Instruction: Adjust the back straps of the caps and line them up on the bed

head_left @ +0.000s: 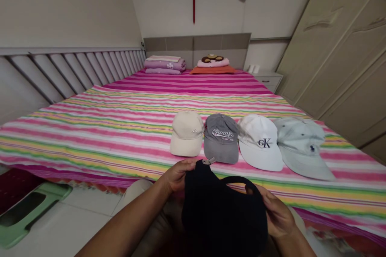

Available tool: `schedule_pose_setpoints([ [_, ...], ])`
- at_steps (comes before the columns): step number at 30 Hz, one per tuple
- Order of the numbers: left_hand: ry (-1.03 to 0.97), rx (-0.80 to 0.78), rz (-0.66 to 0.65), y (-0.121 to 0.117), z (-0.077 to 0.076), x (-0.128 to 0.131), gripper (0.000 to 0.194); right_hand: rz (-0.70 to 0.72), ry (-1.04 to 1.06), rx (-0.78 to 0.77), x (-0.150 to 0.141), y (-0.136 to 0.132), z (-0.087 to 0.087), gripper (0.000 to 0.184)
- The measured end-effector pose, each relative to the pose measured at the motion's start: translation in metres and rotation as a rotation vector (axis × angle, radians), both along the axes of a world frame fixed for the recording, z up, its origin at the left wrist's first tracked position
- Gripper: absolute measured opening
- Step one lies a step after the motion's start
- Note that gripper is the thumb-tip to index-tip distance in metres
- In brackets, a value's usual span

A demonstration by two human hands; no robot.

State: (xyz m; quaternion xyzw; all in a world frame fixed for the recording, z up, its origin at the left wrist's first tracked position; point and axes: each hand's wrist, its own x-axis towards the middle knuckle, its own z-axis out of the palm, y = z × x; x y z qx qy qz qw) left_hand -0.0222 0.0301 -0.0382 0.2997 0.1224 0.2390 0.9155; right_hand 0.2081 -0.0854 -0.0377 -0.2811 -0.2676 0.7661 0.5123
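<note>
A black baseball cap (223, 213) is held up in front of me, its strap opening and a small metal buckle (209, 161) at the top. My left hand (178, 174) pinches the cap's edge beside the buckle. On the other side, my right hand (277, 213) grips the cap, with some fingers hidden behind it. Just beyond, a row of caps lies on the bed: a beige cap (187, 132), a grey cap (221, 138) with white lettering, a white cap (259, 142) marked CK, and a pale grey-green cap (303, 146) at the right.
The bed (99, 128) has a striped cover, with folded purple bedding (165, 65) and an orange-and-pink stack (212, 65) by the headboard (221, 43). A white rail (90, 68) runs along the left. A green stool (33, 209) stands lower left; a wardrobe (340, 56) rises at right.
</note>
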Motion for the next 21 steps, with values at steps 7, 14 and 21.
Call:
schedule_pose_setpoints([
  [7,-0.009,-0.014,0.009,0.004,0.003,0.003,0.031,-0.085,0.007,0.003,-0.001,0.004,-0.002,0.025],
  [14,0.165,0.159,0.117,0.003,0.016,0.007,0.038,-0.031,0.042,0.026,-0.005,0.004,0.003,0.024],
  [21,0.316,0.247,0.113,-0.004,0.032,0.011,0.024,0.035,0.066,0.091,-0.008,0.005,0.002,0.022],
])
